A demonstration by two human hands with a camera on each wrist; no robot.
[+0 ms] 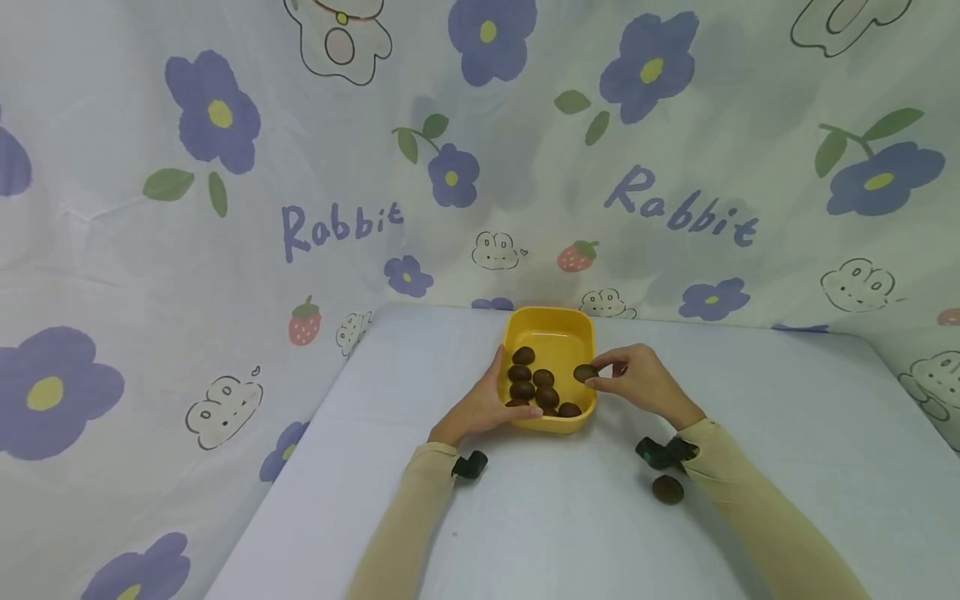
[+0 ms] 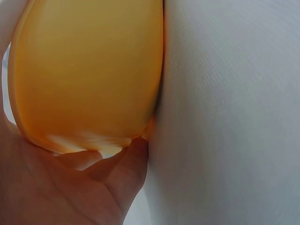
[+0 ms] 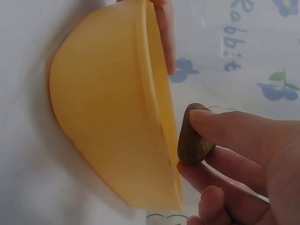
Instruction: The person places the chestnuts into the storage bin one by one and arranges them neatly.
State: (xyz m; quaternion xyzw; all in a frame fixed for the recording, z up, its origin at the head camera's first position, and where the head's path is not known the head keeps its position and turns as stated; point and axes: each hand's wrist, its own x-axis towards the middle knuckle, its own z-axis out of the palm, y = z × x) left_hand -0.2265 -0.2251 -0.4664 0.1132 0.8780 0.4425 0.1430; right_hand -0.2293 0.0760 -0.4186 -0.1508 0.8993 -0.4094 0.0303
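A yellow rectangular plastic container (image 1: 555, 346) stands on the table, with several brown chestnuts (image 1: 547, 398) gathered toward its left and near side. My left hand (image 1: 483, 406) grips it at the near left corner, thumb over the front rim and fingers along the outer wall. In the left wrist view, those fingers (image 2: 129, 173) curl against the yellow wall. Between thumb and fingertips, my right hand (image 1: 641, 383) pinches one chestnut (image 3: 193, 140) at the container's right rim. That piece looks dark and smooth with a paler rough patch.
One loose chestnut (image 1: 667, 490) lies on the white tabletop (image 1: 555, 517), beside my right forearm. Black wrist cameras (image 1: 470, 465) sit at both sleeve cuffs. A printed cloth (image 1: 525, 167) with purple flowers and rabbits hangs behind and along the left of the table.
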